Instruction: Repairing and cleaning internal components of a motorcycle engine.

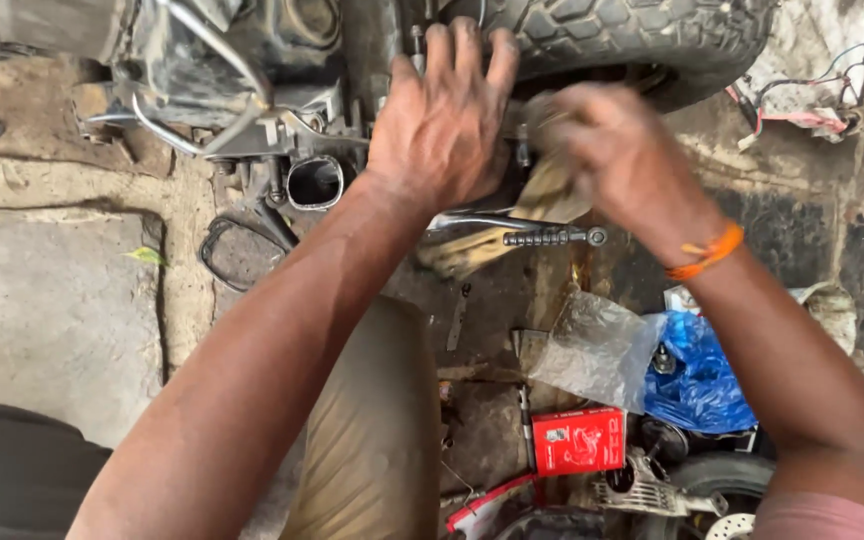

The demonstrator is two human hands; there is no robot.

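My left hand point(447, 115) lies flat, fingers spread, against the dirty underside of a motorcycle point(252, 70) near its knobby rear tyre point(632, 35). My right hand point(617, 155), blurred and with an orange band at the wrist, grips a grimy yellowish rag point(542, 195) pressed against the same part of the machine. The rag hangs down to a ribbed foot peg point(552, 237) just below both hands. What the rag covers is hidden.
A red box point(579, 440), a clear plastic bag point(597, 345) and a blue plastic bag point(697, 375) lie on the oily ground at lower right with metal parts. An open exhaust pipe end point(314, 183) and a stand point(237, 250) sit left. Loose wires point(812, 90) lie at upper right.
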